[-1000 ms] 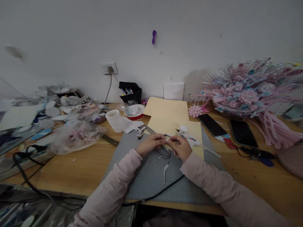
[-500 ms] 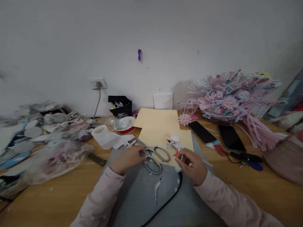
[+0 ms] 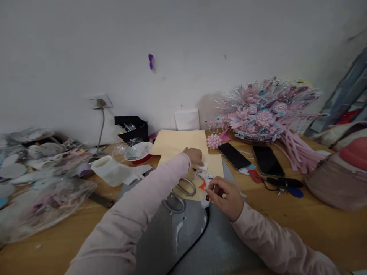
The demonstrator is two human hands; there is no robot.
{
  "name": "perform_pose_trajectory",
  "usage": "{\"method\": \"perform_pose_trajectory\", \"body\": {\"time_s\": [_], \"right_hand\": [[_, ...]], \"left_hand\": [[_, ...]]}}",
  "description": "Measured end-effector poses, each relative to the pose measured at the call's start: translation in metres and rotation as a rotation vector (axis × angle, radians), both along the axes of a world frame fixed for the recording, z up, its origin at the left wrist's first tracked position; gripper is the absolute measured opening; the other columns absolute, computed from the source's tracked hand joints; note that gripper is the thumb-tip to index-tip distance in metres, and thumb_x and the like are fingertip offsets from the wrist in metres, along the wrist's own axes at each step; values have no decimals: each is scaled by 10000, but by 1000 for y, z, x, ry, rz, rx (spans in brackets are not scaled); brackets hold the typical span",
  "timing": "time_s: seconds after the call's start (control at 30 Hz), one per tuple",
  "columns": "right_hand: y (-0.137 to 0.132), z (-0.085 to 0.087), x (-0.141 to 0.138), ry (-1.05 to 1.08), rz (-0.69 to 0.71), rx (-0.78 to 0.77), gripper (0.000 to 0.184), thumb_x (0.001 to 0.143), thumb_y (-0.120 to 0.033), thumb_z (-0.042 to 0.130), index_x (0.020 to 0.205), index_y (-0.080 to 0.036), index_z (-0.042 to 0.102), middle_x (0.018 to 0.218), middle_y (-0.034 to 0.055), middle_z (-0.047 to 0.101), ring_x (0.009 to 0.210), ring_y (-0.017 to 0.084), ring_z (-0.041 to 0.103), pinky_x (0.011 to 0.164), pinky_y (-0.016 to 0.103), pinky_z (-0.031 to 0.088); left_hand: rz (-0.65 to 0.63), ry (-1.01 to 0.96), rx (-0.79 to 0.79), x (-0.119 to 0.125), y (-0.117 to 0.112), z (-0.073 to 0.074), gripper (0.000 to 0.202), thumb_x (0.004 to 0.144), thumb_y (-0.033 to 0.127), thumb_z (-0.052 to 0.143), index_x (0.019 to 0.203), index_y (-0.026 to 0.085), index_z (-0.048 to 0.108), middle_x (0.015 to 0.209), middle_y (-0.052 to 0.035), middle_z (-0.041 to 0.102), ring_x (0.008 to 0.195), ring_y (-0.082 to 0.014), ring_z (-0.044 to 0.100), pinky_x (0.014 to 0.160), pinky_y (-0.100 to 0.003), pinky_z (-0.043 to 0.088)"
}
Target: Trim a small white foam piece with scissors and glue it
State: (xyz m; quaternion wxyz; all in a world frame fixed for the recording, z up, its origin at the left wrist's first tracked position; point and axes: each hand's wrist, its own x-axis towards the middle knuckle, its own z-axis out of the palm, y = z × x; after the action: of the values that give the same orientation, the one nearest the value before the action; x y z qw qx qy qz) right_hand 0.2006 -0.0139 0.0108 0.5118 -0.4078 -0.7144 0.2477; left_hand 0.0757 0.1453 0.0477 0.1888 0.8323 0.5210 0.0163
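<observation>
My left hand (image 3: 194,156) reaches over the yellow paper (image 3: 179,140), its curled fingers closed at the edge of a small white piece (image 3: 204,167); the fingertips are partly hidden. My right hand (image 3: 227,198) is pinched just right of a white glue gun (image 3: 206,201) with an orange trigger (image 3: 202,184) and a black cord (image 3: 197,238). Something small and pale shows between that hand's thumb and finger, too small to name. Grey-handled scissors (image 3: 187,187) lie left of the glue gun, partly covered by my left sleeve (image 3: 143,198).
At the left are a white roll (image 3: 106,168), a red-rimmed bowl (image 3: 138,152) and a plastic bag (image 3: 57,202). A black pencil case (image 3: 132,130) stands by the wall. Two phones (image 3: 233,156), a pink beaded headdress (image 3: 260,118) and keys (image 3: 282,185) lie at the right.
My left hand has moved from the scissors forward and right to the small white piece. My right hand stays pinched beside the glue gun. The view has turned slightly right.
</observation>
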Motion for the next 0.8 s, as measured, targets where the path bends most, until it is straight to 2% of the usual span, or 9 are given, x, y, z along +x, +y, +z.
{"method": "perform_pose_trajectory", "body": {"time_s": [0.13, 0.23, 0.3, 0.4, 0.5, 0.57, 0.63, 0.7, 0.8], "right_hand": [[-3, 3, 0, -22, 41, -21, 65, 719, -183, 545, 662, -188, 514, 597, -23, 502, 443, 68, 413, 432, 190, 331], [-5, 4, -1, -31, 77, -26, 55, 719, -173, 544, 678, -192, 512, 616, -20, 504, 455, 70, 412, 439, 192, 331], [-6, 3, -2, -30, 83, -35, 60, 716, -174, 547, 673, -192, 508, 618, -21, 504, 454, 69, 409, 439, 193, 331], [-5, 2, -3, -24, 81, -47, 62, 713, -178, 550, 670, -189, 508, 618, -22, 506, 450, 69, 413, 435, 193, 329], [-3, 0, -3, -8, 72, -67, 58, 720, -193, 547, 673, -185, 515, 616, -20, 509, 443, 69, 422, 422, 192, 322], [-1, -2, -3, 5, 51, -90, 69, 722, -209, 550, 666, -182, 520, 619, -17, 510, 441, 69, 424, 417, 193, 322], [1, -5, -3, 23, 35, -112, 80, 722, -222, 551, 662, -180, 520, 636, -11, 513, 445, 69, 429, 417, 195, 328], [2, -8, -3, 44, 28, -128, 78, 723, -230, 550, 672, -180, 519, 666, -4, 519, 457, 71, 440, 420, 198, 339], [3, -9, -5, 33, 30, -135, 64, 734, -240, 539, 708, -184, 522, 661, -4, 521, 487, 84, 458, 448, 207, 365]], "left_hand": [[-25, -25, -25, 12, 18, -12, 302, 260, 184, 784, 356, 168, 498, 473, -16, 542, 704, -248, 542, 756, -384, 353], [-50, -82, -31, 14, 24, -17, 334, 203, 156, 782, 328, 176, 473, 385, 24, 472, 616, -210, 508, 733, -373, 351], [-67, -122, -24, 14, 23, -16, 339, 207, 159, 775, 324, 178, 457, 371, 39, 460, 572, -177, 478, 726, -353, 347], [-76, -170, 2, 13, 18, -3, 314, 276, 147, 758, 353, 172, 455, 398, 46, 467, 558, -154, 452, 734, -331, 328], [-60, -220, 52, 2, 9, 20, 268, 372, 135, 729, 447, 169, 474, 478, 42, 485, 612, -163, 463, 753, -319, 304], [-28, -267, 98, -12, 0, 35, 217, 459, 166, 695, 558, 175, 503, 556, 36, 499, 651, -164, 466, 754, -307, 302], [13, -348, 145, -31, -16, 43, 195, 556, 219, 640, 705, 183, 519, 679, 23, 527, 699, -159, 471, 733, -283, 320], [50, -619, 134, -51, -38, 42, 215, 589, 236, 618, 770, 173, 522, 731, 16, 536, 723, -150, 479, 700, -257, 344], [206, -936, -27, -76, -79, 26, 203, 645, 318, 593, 731, 152, 517, 686, 17, 528, 665, -128, 481, 642, -243, 367]]}}
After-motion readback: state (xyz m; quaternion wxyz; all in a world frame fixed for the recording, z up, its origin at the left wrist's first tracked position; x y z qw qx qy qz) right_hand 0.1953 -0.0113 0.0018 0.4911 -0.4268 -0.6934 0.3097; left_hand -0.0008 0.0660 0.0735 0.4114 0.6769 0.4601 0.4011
